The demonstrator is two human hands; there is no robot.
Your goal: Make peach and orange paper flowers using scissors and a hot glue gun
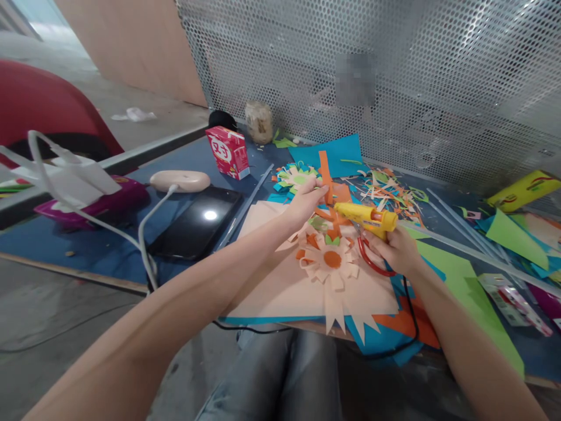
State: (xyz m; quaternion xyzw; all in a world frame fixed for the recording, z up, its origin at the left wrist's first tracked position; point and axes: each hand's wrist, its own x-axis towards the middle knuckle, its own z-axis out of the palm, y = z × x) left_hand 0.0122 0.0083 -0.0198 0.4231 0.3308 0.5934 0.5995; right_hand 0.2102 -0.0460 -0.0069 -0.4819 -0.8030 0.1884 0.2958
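My right hand (397,250) grips a yellow glue gun (367,218), its nozzle pointing left toward an orange paper strip (325,173). My left hand (305,199) pinches that strip upright above the craft work. Below both hands lies a peach paper flower (332,264) with an orange centre, resting on a peach sheet (280,289). Red-handled scissors (369,259) lie under my right hand. The gun's black cord (410,318) runs down off the table edge.
A black tablet (197,222), a white cable (144,234), a pink oval device (180,180) and a red carton (228,152) lie to the left. Paper scraps (385,190), glue sticks (460,234) and green and blue sheets (464,280) cover the right. Perforated metal wall (394,76) stands behind.
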